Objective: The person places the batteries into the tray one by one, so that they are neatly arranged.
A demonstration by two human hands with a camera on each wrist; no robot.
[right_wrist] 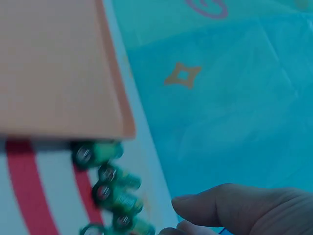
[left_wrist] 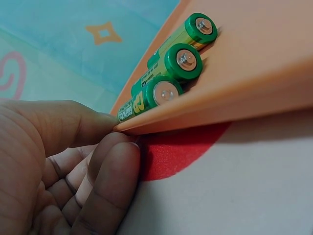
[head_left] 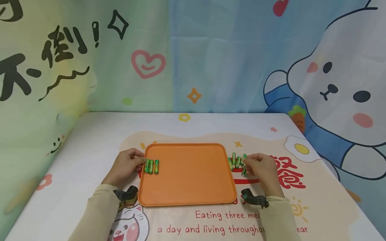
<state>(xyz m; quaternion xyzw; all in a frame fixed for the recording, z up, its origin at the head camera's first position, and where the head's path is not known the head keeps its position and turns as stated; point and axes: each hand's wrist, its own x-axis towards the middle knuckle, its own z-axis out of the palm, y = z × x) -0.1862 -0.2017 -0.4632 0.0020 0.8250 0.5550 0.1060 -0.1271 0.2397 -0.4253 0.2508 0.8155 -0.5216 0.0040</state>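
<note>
An orange tray (head_left: 187, 177) lies in front of me. My left hand (head_left: 128, 164) pinches its left rim, thumb on the edge and fingers below it in the left wrist view. Right inside that rim three green batteries (left_wrist: 186, 59) lie side by side, metal tips toward the near side. My right hand (head_left: 263, 170) is beside the tray's right edge, thumb and fingertips right at a cluster of several green batteries (head_left: 238, 162). One tilted battery (head_left: 244, 171) shows just under its fingers; I cannot tell whether they grip it. The right wrist view is blurred and crops the fingers.
A printed cloth (head_left: 325, 207) with lettering and cartoon figures covers the table. Behind it hangs a patterned backdrop (head_left: 217, 73). Dark wrist cameras (head_left: 254, 198) sit at both sleeve cuffs, close to the tray's near corners.
</note>
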